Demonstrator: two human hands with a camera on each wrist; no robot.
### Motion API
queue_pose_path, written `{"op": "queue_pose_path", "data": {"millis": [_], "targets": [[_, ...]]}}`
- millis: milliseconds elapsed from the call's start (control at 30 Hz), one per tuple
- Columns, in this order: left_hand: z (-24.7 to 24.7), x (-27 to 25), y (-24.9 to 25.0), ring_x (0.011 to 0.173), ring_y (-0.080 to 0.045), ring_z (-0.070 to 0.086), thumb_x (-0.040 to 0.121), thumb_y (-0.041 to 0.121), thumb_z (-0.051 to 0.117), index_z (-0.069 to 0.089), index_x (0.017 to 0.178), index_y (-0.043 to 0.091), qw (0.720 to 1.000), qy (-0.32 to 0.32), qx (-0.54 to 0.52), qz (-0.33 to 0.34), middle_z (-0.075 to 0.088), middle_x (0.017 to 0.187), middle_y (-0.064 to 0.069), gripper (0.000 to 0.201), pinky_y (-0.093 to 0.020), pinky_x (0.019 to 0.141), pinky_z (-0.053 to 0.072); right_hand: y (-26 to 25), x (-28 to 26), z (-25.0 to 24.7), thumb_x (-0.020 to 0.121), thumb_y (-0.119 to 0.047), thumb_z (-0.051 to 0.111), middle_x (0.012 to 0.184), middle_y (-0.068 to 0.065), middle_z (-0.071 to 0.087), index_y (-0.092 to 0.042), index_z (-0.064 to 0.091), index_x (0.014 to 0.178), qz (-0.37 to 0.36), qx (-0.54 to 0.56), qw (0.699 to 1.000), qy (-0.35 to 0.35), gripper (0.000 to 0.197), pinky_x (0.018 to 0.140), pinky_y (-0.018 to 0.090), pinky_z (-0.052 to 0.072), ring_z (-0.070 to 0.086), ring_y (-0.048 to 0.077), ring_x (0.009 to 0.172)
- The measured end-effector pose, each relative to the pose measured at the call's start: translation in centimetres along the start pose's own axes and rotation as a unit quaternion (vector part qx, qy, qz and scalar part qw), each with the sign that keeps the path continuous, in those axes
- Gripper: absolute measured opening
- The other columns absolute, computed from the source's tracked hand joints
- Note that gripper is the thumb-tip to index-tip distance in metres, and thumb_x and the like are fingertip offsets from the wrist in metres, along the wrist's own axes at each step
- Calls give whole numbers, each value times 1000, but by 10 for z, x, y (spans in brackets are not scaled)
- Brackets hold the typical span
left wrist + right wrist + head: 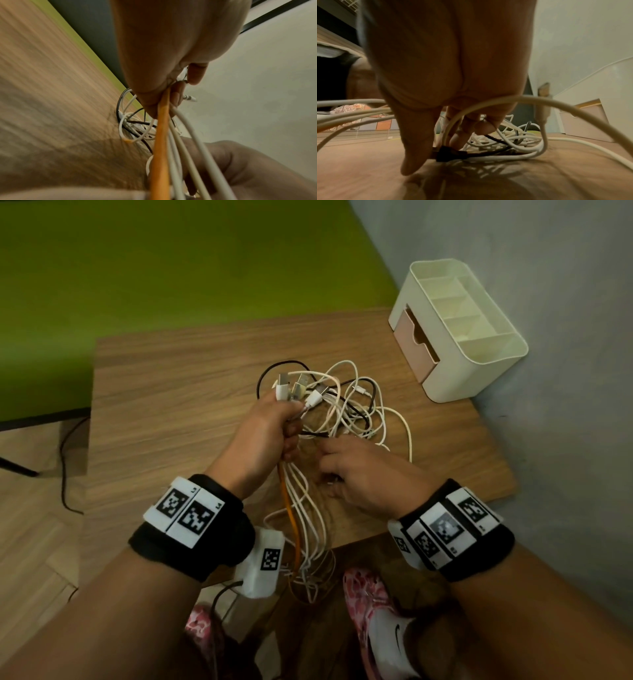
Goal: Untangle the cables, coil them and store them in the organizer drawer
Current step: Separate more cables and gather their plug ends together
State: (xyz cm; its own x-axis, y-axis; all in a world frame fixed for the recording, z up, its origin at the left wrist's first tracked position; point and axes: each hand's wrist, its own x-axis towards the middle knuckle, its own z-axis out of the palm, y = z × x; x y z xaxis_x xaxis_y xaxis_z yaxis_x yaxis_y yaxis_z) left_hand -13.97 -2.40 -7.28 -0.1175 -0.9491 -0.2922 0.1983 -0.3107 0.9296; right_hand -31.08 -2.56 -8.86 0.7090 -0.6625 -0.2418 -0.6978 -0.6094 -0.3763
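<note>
Left hand (265, 436) is fisted round a bundle of cables (346, 409), plug ends (298, 390) poking out above the fist, an orange cable (291, 515) and white ones trailing off the surface (171, 378) edge. Right hand (359, 474) reaches low into the tangle, fingers (462, 129) at a black plug (447, 152); actual grip, cannot tell. Likely step: freeing one cable. Best keep the left fist steady and feed the black plug back through loops, not yank. Organizer (479, 361) sits at the far right corner, drawer (414, 344) barely open.
</note>
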Motion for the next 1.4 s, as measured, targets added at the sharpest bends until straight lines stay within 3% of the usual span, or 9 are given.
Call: {"op": "queue_pose_path", "data": {"millis": [100,233,367,533,733,1000,1133,1267,1400], "targets": [[1,-2,0,46,-7,33,83,18,50,45,84,15,999,-7,31,25,40,56,9,6,-26,48,26,2,-4,-4,89,-18,65,129,0,50,-15,62,122,32,35,999,-22,34,94,25,37,47,18,119],[3,-2,-4,50,4,49,88,-9,56,48,83,22,985,5,146,95,54,56,20,32,-13,50,38,2,-3,-6,91,-15,61,134,1,43,-12,62,124,62,13,998,-30,33,91,33,45,51,22,116],[2,0,-8,54,4,48,84,-12,61,48,84,22,981,12,161,108,47,63,14,36,-12,55,38,3,0,4,92,-11,54,120,12,54,-7,68,106,46,35,998,1,21,86,43,48,56,28,104],[4,-3,-4,53,8,52,82,-17,59,49,87,21,982,0,144,121,56,55,23,39,-7,55,39,4,-4,-9,88,-30,57,105,4,56,-13,75,96,-15,11,982,187,26,76,29,45,53,19,97],[5,-3,-1,51,3,46,79,-9,66,52,87,16,987,3,79,139,54,55,18,29,-15,52,39,6,-8,-27,93,-13,63,99,-2,65,-11,72,104,12,192,914,358,14,78,16,47,59,7,91],[15,-10,2,53,3,53,80,-8,64,56,109,-1,985,-67,19,158,47,54,15,31,-11,56,44,2,-13,-37,86,-15,74,95,-3,74,-24,73,98,104,398,849,331,15,80,42,60,71,12,86],[23,-12,1,56,8,58,86,-13,59,53,116,-11,982,-74,61,162,61,57,20,31,-6,58,42,-3,-12,-37,84,-8,75,91,-3,75,-24,71,92,78,458,818,340,18,78,34,61,73,12,87],[22,-10,1,58,8,58,90,-7,58,60,104,2,982,-46,90,160,64,64,21,17,-7,57,42,-6,-9,-35,81,-2,75,85,-4,73,-18,68,92,61,506,785,352,21,69,22,57,71,10,79],[20,-10,0,57,8,57,94,1,56,63,103,5,981,-37,91,170,64,66,21,12,-7,57,41,-8,-9,-34,85,-7,73,92,8,64,-15,62,94,99,579,757,286,17,57,33,57,66,20,77]]}}
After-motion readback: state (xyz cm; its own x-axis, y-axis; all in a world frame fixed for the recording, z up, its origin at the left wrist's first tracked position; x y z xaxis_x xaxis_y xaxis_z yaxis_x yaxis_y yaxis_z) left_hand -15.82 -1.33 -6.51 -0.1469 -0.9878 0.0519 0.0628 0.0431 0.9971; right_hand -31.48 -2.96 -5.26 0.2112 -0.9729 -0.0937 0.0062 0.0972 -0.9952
